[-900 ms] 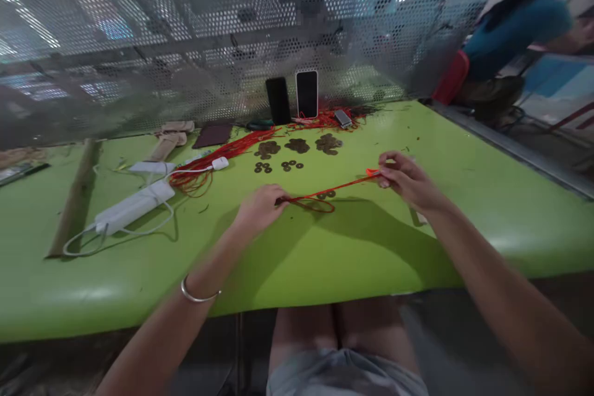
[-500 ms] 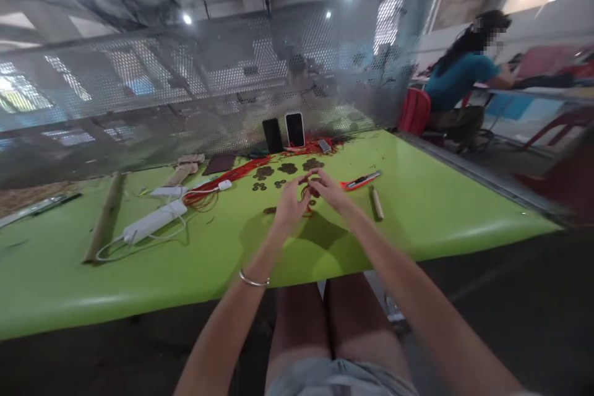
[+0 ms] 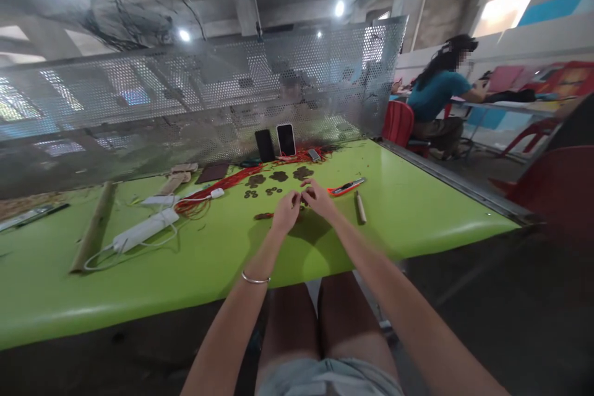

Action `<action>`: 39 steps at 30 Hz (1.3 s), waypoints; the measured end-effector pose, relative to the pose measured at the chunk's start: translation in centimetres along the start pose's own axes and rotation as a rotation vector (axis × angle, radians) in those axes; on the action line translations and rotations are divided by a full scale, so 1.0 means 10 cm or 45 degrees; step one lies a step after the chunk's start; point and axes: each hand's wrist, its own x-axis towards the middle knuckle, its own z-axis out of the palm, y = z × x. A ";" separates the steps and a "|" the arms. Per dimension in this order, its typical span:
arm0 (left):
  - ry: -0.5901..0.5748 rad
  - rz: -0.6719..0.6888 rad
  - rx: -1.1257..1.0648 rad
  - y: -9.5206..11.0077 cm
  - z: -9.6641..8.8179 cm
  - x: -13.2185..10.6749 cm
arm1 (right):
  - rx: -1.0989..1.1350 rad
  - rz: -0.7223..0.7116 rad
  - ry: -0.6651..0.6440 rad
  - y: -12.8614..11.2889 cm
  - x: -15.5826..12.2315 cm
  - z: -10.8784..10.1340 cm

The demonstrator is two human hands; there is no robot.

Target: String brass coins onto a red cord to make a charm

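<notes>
Above the green table, my left hand and my right hand meet with fingertips pinched close together. A red cord with dark round coins is between them, mostly hidden by the fingers. Just left of my left hand lies a short red-and-dark strung piece. Beyond the hands are heaps of dark coins, among them a right heap, a middle heap and a left heap. Small groups of loose coins lie nearer. An orange-red utility knife and a wooden-handled tool lie to the right.
A bundle of red cords stretches across the table's back. Two phones lean near the perforated metal screen. A white power strip and a long tube lie left. Another person sits at the right on a red chair.
My view has turned slightly right, so the table contents appear shifted left and down. My hands have drawn closer together, and their fingers now hide more of the red cord.
</notes>
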 end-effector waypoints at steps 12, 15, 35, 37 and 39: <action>0.143 -0.251 -0.332 -0.13 -0.06 0.16 | -0.807 -0.115 -0.238 0.09 -0.04 -0.05; 0.146 -0.275 -0.401 -0.16 -0.05 0.18 | -0.882 -0.115 -0.259 0.08 -0.04 -0.04; 0.129 -0.326 -0.570 -0.19 0.00 0.20 | -1.087 -0.151 -0.337 -0.07 -0.06 -0.02; 0.133 -0.322 -0.565 -0.19 0.01 0.20 | -1.124 -0.140 -0.358 -0.11 -0.05 -0.01; 0.136 -0.317 -0.561 -0.19 0.01 0.20 | -1.156 -0.131 -0.382 -0.15 -0.04 0.00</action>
